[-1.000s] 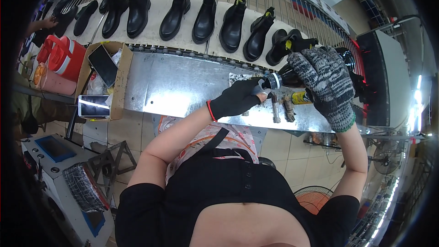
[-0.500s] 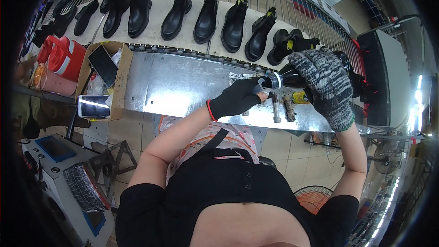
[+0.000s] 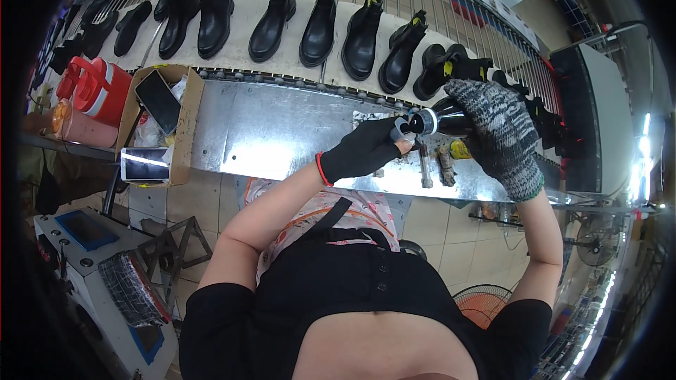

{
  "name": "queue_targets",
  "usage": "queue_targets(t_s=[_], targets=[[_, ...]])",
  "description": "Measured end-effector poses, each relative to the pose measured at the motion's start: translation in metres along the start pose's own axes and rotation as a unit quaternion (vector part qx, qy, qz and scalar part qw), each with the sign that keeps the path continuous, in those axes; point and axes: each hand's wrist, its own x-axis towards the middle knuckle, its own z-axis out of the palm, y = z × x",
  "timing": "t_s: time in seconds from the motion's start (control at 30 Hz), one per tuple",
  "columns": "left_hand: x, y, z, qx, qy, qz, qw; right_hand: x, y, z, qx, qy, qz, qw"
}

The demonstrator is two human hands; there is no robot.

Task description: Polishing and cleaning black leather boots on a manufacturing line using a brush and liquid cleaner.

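My left hand, in a black glove with bare fingertips, pinches a small translucent cup. My right hand, in a grey-and-white knit glove, is wrapped round a dark bottle. The bottle is tipped left, its clear neck close to the cup's rim. Something dark, seemingly liquid, spans from the bottle's mouth to the cup; how full the cup is cannot be seen. Below the bottle lie two stained, brush-like tools and a small yellow-labelled container, partly hidden by my right hand.
Several black ankle boots stand on the pale conveyor beyond the metal bench. At left, a cardboard box holds a phone, with another phone at its near side. A red jug stands beside it.
My right hand and the bottle have shifted slightly, the neck now a little further right and dark matter showing between mouth and cup. The boots have crept slightly right.
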Motion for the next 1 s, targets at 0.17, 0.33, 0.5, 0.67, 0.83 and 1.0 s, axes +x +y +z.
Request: queue_targets(t_s=[0.17,0.33,0.5,0.67,0.83,1.0], targets=[[0.001,0.007,-0.005,0.021,-0.034,-0.011,0.999,-0.004,0.0,0.009,0.08,0.004,0.02,0.997],[0.001,0.016,-0.009,0.031,-0.036,0.0,0.999,-0.015,0.005,0.023,0.175,-0.055,0.057,0.981],[0.002,0.017,-0.008,0.018,-0.036,0.0,0.999,-0.025,0.01,0.036,0.462,-0.185,0.172,0.85],[0.002,0.012,-0.009,0.042,-0.051,0.002,0.998,-0.037,0.007,0.037,0.571,-0.175,0.188,0.78],[0.0,0.015,-0.008,-0.065,-0.008,-0.002,0.998,-0.043,-0.001,0.053,0.758,-0.211,0.243,0.568],[0.0,0.027,-0.009,-0.216,0.163,-0.013,0.962,-0.042,-0.042,0.123,0.794,0.005,0.296,0.531]])
